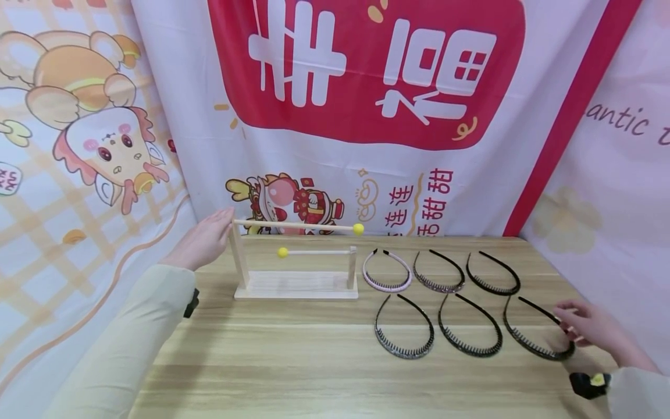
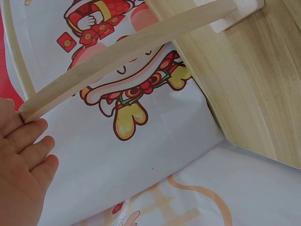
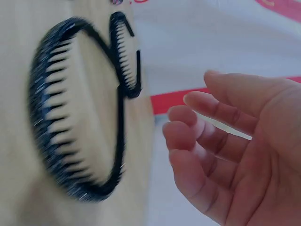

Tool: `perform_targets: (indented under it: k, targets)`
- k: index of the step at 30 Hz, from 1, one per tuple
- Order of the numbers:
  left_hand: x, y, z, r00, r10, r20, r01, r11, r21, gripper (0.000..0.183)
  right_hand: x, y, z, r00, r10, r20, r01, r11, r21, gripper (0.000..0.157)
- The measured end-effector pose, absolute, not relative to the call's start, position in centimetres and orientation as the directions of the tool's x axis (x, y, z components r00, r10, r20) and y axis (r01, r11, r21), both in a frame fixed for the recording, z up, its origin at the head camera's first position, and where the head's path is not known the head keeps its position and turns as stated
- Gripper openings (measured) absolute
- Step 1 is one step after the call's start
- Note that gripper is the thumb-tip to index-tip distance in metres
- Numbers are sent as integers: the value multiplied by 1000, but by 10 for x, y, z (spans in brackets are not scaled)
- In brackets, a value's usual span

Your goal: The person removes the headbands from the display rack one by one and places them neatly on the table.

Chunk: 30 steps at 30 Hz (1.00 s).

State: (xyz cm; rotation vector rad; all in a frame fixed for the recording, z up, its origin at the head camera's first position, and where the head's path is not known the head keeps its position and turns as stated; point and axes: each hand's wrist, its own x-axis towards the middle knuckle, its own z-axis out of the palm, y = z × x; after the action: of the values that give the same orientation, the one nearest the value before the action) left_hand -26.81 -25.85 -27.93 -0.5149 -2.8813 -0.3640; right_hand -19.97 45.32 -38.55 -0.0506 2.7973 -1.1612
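Note:
A pale wooden stand [image 1: 295,284] has a tall left post, a short right post and two rods tipped with yellow balls. My left hand [image 1: 208,237] touches the top of the tall post [image 2: 127,52], its fingers fairly straight in the left wrist view. Over at the right, my right hand [image 1: 588,326] hovers beside a black toothed headband [image 1: 539,346] on the table. Its fingers are loosely bent and hold nothing, with a gap between the fingers [image 3: 186,176] and the nearest headband [image 3: 42,117] in the right wrist view.
Several more headbands lie in two rows, including a pink one [image 1: 387,286] and dark ones [image 1: 405,351] [image 1: 473,350]. The wooden table [image 1: 293,361] meets printed cloth hangings [image 1: 366,157] at the back and both sides.

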Motion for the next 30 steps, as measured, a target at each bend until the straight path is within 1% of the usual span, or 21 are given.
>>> perform_targets:
  k: [3, 9, 18, 21, 23, 26, 30]
  targets:
    - [-270, -257, -277, -917, 323, 232, 374, 900, 224, 47, -206, 444, -370, -997, -66, -48, -18, 753, -657, 49]
    - [-274, -251, -264, -893, 354, 278, 417, 882, 218, 46, -230, 416, -338, -993, -118, 28, -112, 798, -592, 52]
    - [-289, -230, -244, -902, 337, 270, 393, 899, 193, 47, -273, 366, -301, -977, -177, 123, -214, 854, -474, 62]
    - [-295, -217, -237, -901, 333, 276, 387, 907, 169, 47, -287, 348, -287, -977, -166, 133, -208, 871, -444, 67]
    - [-298, -208, -232, -913, 314, 262, 363, 916, 170, 48, -296, 335, -277, -979, -155, 129, -197, 877, -437, 72]
    - [-301, -194, -223, -931, 280, 233, 324, 928, 182, 51, -306, 314, -262, -986, -126, 111, -163, 883, -440, 82]
    - [-303, -176, -213, -939, 259, 225, 302, 935, 188, 55, -318, 286, -247, -989, -102, 109, -141, 879, -456, 87]
